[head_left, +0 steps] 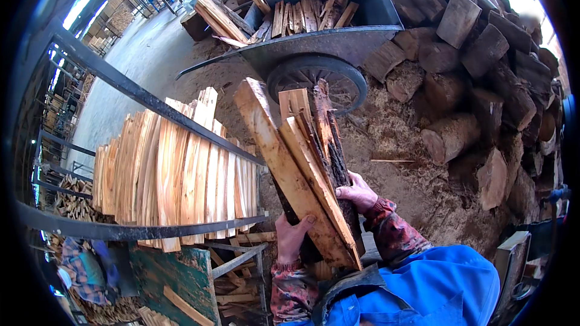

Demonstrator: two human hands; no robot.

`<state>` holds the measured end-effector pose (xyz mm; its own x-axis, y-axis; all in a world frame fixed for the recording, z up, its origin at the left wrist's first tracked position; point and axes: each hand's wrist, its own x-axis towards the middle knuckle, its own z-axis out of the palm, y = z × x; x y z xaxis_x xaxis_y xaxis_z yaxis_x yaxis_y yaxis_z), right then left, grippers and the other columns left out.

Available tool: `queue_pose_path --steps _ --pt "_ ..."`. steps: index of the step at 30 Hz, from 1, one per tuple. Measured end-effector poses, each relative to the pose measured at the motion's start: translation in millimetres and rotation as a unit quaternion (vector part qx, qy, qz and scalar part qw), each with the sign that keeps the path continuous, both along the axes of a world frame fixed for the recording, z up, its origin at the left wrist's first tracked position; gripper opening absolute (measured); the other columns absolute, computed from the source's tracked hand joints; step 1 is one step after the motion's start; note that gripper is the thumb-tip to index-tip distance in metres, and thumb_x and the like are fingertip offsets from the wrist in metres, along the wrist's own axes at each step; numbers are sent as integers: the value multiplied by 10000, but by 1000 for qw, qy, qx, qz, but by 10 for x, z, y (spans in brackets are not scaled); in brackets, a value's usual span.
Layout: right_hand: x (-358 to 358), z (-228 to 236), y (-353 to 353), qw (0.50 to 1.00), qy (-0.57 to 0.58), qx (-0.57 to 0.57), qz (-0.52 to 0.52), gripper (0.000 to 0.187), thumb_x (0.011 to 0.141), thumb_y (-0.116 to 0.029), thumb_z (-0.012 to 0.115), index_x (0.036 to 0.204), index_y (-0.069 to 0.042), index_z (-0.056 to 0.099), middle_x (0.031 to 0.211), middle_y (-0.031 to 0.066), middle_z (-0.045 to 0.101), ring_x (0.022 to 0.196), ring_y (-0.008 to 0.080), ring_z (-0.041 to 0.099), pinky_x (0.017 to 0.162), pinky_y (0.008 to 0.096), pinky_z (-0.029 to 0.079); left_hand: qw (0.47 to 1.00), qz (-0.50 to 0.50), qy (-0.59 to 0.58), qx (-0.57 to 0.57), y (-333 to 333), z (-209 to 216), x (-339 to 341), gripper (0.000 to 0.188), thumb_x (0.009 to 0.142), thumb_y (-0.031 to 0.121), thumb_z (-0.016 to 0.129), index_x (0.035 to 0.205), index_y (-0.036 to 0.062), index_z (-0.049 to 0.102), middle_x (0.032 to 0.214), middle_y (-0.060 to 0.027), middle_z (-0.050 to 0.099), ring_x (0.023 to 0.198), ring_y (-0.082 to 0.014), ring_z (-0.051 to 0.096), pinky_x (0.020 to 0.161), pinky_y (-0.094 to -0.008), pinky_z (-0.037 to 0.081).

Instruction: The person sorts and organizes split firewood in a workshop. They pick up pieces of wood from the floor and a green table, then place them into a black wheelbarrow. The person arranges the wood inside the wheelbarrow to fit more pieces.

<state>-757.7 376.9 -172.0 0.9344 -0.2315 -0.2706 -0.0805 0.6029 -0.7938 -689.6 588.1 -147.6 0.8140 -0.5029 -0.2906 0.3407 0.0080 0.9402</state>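
Against my body I carry a bundle of split wood slats (302,187), some pale and smooth, some with dark bark. My left hand (292,236) grips the bundle's left side, its thumb lying over the broad front slat. On the other side my right hand (357,193) clasps a bark-covered piece (331,139), thumb toward the middle. The slats stand tilted away from me, their far ends fanned slightly apart. Most fingers of both hands are hidden behind the wood. Left of the bundle, many pale slats (181,169) stand packed in a metal rack.
Dark metal rails (139,229) of the rack run close to my left. Ahead stands a wheelbarrow (314,39) with cut slats inside. Logs (450,136) are piled high at the right, above sawdust-strewn ground (393,187). A green board (175,284) lies at the lower left.
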Motion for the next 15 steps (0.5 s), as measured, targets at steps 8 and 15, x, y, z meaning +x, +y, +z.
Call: queue_pose_path --steps 8,15 --pt "713 -166 -506 999 18 -26 -28 701 747 -264 817 1302 26 503 1183 84 630 1031 155 604 946 328 480 999 -18 37 -9 -541 -287 801 409 832 97 769 1170 -56 598 1055 -82 681 912 -140 641 827 -284 528" --pt "1521 -235 -941 996 51 -46 -57 630 771 -249 809 1269 16 528 1141 79 643 989 137 611 910 319 496 997 -44 59 15 -1040 -370 1728 422 825 112 782 1168 -55 603 1068 -88 683 924 -146 644 832 -284 526"
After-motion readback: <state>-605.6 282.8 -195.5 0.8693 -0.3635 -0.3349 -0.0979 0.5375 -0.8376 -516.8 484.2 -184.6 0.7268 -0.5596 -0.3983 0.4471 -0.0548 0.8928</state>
